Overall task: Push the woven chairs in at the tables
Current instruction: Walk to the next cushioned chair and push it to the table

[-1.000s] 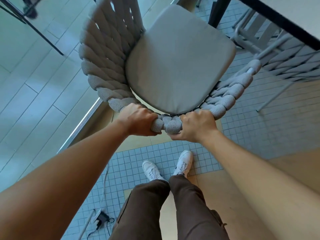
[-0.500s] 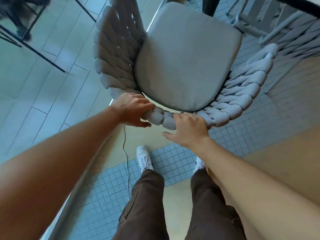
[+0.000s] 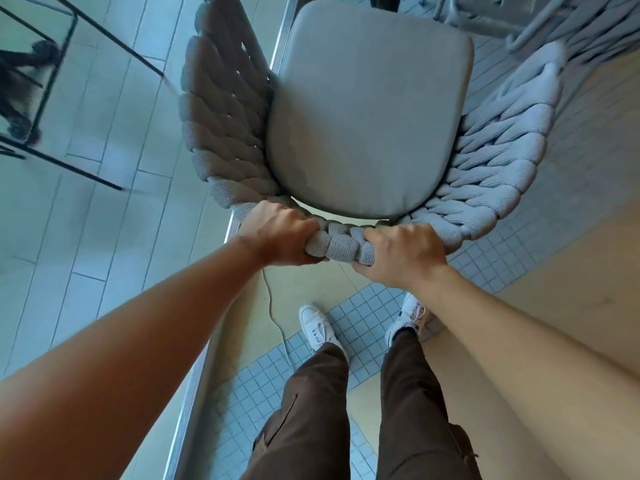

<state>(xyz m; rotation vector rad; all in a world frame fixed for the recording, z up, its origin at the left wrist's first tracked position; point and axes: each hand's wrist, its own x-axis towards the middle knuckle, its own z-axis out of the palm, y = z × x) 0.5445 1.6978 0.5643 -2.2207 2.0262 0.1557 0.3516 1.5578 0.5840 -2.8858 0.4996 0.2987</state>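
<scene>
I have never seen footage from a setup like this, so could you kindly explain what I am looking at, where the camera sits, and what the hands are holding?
No machine is involved: a person wears one wide-angle camera on the head, and it looks forward and down, so the view bends at the edges. The two bare arms reaching in from the bottom are the person's own. The left hand and right hand are both closed on the back rim of a woven chair, seen from above, with its grey seat cushion facing up. Below are the person's white shoes and brown trousers on a floor of small blue tiles, with a thin cable trailing past. Part of a second woven chair shows at the top right.
</scene>
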